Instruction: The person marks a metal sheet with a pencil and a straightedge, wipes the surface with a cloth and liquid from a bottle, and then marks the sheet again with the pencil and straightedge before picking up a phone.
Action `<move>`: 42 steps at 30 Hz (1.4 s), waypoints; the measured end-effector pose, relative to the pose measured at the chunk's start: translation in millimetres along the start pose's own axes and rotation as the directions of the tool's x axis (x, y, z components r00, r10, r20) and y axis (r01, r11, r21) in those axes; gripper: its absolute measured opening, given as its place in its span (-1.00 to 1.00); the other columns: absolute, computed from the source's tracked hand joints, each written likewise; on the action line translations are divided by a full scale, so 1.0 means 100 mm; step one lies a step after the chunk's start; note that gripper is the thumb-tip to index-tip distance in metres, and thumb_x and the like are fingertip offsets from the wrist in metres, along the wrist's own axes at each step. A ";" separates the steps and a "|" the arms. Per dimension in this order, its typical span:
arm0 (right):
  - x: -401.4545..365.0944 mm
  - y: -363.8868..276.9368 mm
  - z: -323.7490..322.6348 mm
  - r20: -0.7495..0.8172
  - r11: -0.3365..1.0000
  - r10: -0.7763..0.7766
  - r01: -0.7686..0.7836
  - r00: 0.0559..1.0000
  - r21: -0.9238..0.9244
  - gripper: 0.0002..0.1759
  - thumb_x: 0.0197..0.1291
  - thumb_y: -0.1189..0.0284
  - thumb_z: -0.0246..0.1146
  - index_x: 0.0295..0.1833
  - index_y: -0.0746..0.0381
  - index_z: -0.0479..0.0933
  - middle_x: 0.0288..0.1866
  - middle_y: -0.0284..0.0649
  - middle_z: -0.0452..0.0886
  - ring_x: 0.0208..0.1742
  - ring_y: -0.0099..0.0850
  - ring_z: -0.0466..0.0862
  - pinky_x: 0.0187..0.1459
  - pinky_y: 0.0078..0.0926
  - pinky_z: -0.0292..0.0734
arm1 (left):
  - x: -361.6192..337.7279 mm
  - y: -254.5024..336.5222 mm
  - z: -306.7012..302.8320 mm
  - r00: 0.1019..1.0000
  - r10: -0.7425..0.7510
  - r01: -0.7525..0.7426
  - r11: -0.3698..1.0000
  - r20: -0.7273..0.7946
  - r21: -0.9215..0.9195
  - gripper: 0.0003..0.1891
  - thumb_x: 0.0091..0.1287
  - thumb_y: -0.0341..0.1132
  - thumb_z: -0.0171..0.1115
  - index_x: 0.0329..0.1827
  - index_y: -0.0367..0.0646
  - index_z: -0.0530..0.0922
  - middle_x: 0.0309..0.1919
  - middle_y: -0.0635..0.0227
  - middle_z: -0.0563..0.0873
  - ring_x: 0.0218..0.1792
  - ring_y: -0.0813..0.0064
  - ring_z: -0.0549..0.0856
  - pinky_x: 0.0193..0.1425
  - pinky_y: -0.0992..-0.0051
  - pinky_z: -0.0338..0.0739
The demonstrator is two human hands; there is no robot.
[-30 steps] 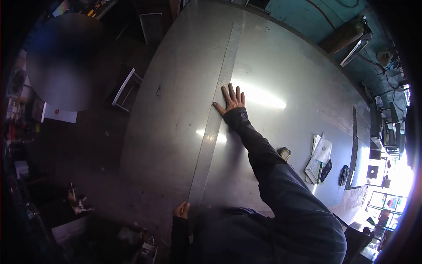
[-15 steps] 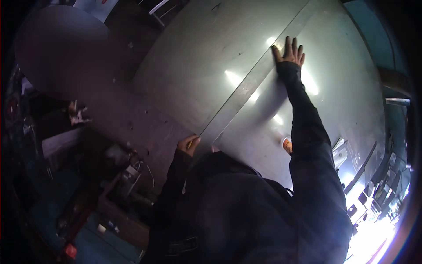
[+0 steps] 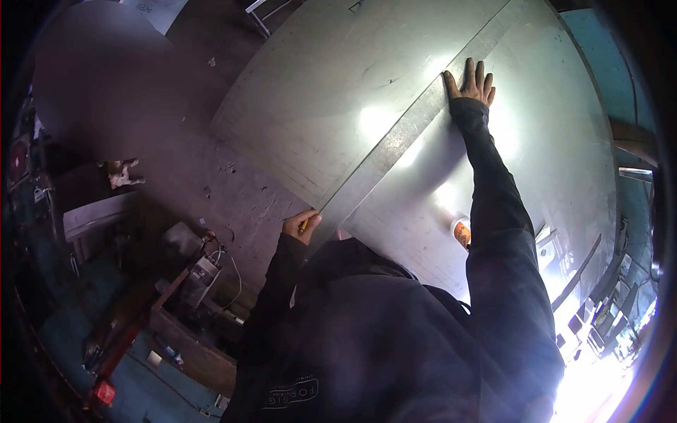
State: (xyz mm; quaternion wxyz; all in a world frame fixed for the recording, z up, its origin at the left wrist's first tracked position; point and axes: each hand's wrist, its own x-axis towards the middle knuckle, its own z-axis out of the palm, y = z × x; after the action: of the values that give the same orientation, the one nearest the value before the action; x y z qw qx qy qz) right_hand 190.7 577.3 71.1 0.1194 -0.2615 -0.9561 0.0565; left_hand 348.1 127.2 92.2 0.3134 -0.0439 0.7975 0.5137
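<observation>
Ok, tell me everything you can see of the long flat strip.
The strip is straight, narrow, grey, scuffed and metal-looking. It lies flat on the large sheet, slanting toward the view's upper right. The right hand rests spread on it; the left hand, holding a thin yellow object, is at its near end.

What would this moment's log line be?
Left hand: holds yellow object by near end of metal strip | Right hand: spread over strip and sheet
</observation>
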 end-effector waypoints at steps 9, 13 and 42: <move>0.01 -0.01 0.00 -0.016 1.000 -0.002 0.001 1.000 -0.006 -0.10 0.00 -0.29 0.03 0.41 -0.09 0.09 0.49 -0.27 -0.04 0.49 -0.10 -0.14 0.42 -0.09 -0.29 | 0.02 -0.05 -0.01 0.999 0.028 -0.029 0.999 0.014 0.044 -0.70 0.25 -0.24 0.21 -0.16 -0.35 0.56 -0.33 0.20 0.67 -0.29 0.49 0.62 -0.16 0.55 0.47; 0.01 -0.01 -0.01 -0.030 1.000 -0.011 0.011 1.000 0.002 -0.11 0.01 -0.26 0.06 0.41 -0.07 0.10 0.48 -0.24 -0.02 0.48 -0.09 -0.12 0.42 -0.08 -0.29 | 0.02 0.01 -0.03 1.000 0.013 -0.014 0.999 0.017 0.031 -0.70 0.26 -0.23 0.20 -0.17 -0.36 0.55 -0.36 0.23 0.66 -0.32 0.51 0.60 -0.17 0.56 0.46; 0.44 -0.21 -0.48 0.621 0.970 0.108 0.054 0.776 -0.236 0.54 -0.60 -0.24 0.47 0.44 0.21 -0.26 0.51 -0.24 -0.23 0.47 0.02 -0.11 0.31 0.20 -0.02 | -0.11 0.60 -0.23 0.993 0.116 -0.114 0.990 -0.019 0.082 -0.77 0.32 -0.32 0.09 -0.13 -0.32 0.57 -0.34 0.19 0.71 -0.30 0.48 0.70 -0.17 0.53 0.56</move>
State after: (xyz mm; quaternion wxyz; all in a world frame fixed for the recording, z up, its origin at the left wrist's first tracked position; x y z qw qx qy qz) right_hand 156.0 583.7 129.3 -0.2404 -0.2539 -0.9365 0.0263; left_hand 322.8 132.8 151.5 0.2750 0.0087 0.8226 0.4976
